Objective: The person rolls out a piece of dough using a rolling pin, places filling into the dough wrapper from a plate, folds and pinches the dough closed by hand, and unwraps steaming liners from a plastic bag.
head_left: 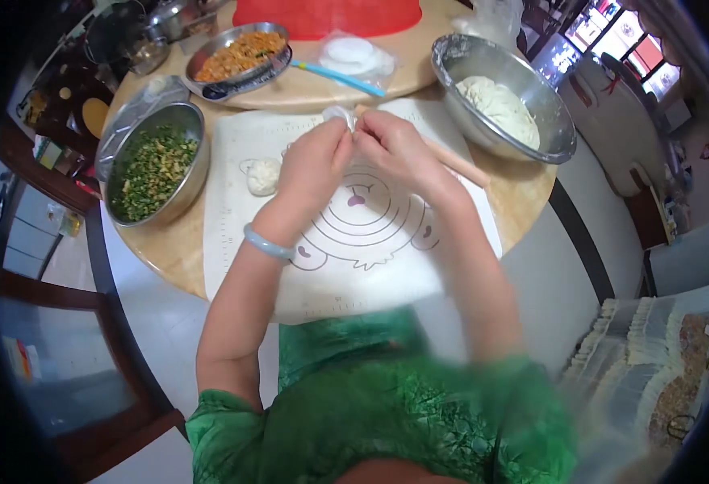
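My left hand and my right hand meet over the far part of a white printed mat. Their fingers are closed, pinching a small white piece of dough that shows only partly between and beyond the fingertips. Beneath my right hand and wrist lies a wooden rolling pin, partly covered. A round lump of dough rests on the mat, left of my left hand.
A steel bowl of chopped green filling stands at the left. Behind are a bowl of orange-red filling, blue chopsticks, a plastic bag and a red cover. A large bowl of dough sits at right.
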Available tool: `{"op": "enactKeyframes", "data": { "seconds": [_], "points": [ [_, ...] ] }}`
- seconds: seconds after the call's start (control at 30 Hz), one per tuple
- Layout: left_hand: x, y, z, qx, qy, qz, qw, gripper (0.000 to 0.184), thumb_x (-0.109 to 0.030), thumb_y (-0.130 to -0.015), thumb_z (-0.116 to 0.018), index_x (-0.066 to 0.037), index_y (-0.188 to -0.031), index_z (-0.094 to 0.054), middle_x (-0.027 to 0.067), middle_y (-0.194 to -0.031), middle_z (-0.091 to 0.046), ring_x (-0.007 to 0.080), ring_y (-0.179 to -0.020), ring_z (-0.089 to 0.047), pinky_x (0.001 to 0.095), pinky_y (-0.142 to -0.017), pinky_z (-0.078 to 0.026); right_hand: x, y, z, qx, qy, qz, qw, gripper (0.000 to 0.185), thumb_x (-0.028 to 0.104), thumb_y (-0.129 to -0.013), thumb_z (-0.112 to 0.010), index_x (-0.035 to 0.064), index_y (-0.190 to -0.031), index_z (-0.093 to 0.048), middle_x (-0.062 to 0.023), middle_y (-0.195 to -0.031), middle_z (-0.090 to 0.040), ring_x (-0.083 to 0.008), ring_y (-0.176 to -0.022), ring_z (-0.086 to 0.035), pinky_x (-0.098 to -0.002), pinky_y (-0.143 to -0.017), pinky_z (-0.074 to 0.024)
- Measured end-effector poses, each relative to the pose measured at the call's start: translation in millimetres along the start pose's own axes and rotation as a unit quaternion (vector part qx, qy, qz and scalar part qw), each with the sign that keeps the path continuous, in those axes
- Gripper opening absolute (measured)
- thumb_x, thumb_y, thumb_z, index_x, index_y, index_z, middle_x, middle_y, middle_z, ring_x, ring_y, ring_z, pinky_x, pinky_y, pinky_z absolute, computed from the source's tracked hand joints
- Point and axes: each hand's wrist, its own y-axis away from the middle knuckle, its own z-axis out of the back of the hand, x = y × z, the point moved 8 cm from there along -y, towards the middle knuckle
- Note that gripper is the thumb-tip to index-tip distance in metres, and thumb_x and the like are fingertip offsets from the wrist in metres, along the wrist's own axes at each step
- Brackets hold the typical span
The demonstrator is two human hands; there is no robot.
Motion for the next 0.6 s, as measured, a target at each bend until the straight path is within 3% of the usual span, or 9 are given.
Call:
{"op": "enactKeyframes", "data": {
  "seconds": [0.03, 0.13, 0.37, 0.47, 0.57, 0.6],
  "points": [
    [1.3, -1.3, -2.2, -0.002, -0.018, -0.006, 1.0, 0.017, -0.02, -0.094, -0.054, -0.004, -0.089, -0.056, 0.0204, -0.083, -0.061, 0.0422, -0.081, -0.06, 0.0504, -0.067, -0.046, -2.4, -0.2, -1.4, -0.018, 0.001, -0.004, 1.0, 0.017, 0.012, -0.089, -0.058, -0.0035, -0.084, -0.054, -0.0197, -0.076, -0.056, -0.0295, -0.071, -0.055, -0.0387, -0.067, -0.0449],
    [0.5, -4.3, -6.0, 0.006, -0.052, -0.01, 0.999, 0.018, -0.02, -0.094, -0.053, -0.004, -0.088, -0.056, 0.0205, -0.082, -0.061, 0.0421, -0.079, -0.06, 0.0498, -0.067, -0.046, -5.5, 4.8, -3.8, -0.021, 0.029, -0.009, 0.999, 0.018, 0.014, -0.089, -0.056, -0.0037, -0.089, -0.058, -0.0248, -0.089, -0.061, -0.0408, -0.085, -0.059, -0.045, -0.077, -0.0466],
    [11.4, -7.1, -13.6, 0.017, 0.026, 0.012, 0.999, 0.015, -0.015, -0.098, -0.051, -0.001, -0.093, -0.054, 0.0204, -0.082, -0.058, 0.0393, -0.076, -0.057, 0.0431, -0.067, -0.045, -29.3, 5.6, -2.4, 0.001, -0.153, -0.119, 0.981, 0.02, 0.015, -0.094, -0.056, -0.0047, -0.093, -0.057, -0.0168, -0.085, -0.059, -0.0278, -0.08, -0.058, -0.0371, -0.075, -0.0468],
    [16.9, -7.1, -14.7, 0.036, 0.038, 0.019, 0.998, 0.015, -0.015, -0.098, -0.052, -0.001, -0.094, -0.054, 0.0191, -0.082, -0.058, 0.0371, -0.075, -0.057, 0.0415, -0.067, -0.045, -18.7, 2.7, 0.7, -0.022, -0.104, -0.047, 0.993, 0.019, 0.014, -0.093, -0.057, -0.0048, -0.092, -0.059, -0.0173, -0.084, -0.06, -0.0294, -0.08, -0.059, -0.0381, -0.075, -0.047],
    [17.8, -6.0, -10.9, 0.043, 0.024, 0.023, 0.999, 0.015, -0.016, -0.097, -0.054, -0.001, -0.093, -0.056, 0.0182, -0.082, -0.059, 0.0356, -0.075, -0.058, 0.041, -0.067, -0.045, -21.3, 3.5, -1.1, -0.043, -0.056, -0.011, 0.997, 0.017, 0.014, -0.092, -0.064, -0.0026, -0.097, -0.062, -0.0093, -0.083, -0.062, -0.0168, -0.073, -0.056, -0.031, -0.066, -0.046],
    [15.5, -6.2, -8.6, 0.043, 0.02, 0.022, 0.999, 0.016, -0.016, -0.097, -0.054, -0.001, -0.092, -0.057, 0.0178, -0.082, -0.059, 0.0352, -0.075, -0.058, 0.0407, -0.067, -0.045, -18.9, 4.0, -0.6, -0.048, -0.042, -0.001, 0.998, 0.017, 0.013, -0.092, -0.064, -0.003, -0.097, -0.062, -0.01, -0.082, -0.062, -0.0178, -0.072, -0.056, -0.0314, -0.065, -0.0461]
  ]
}}
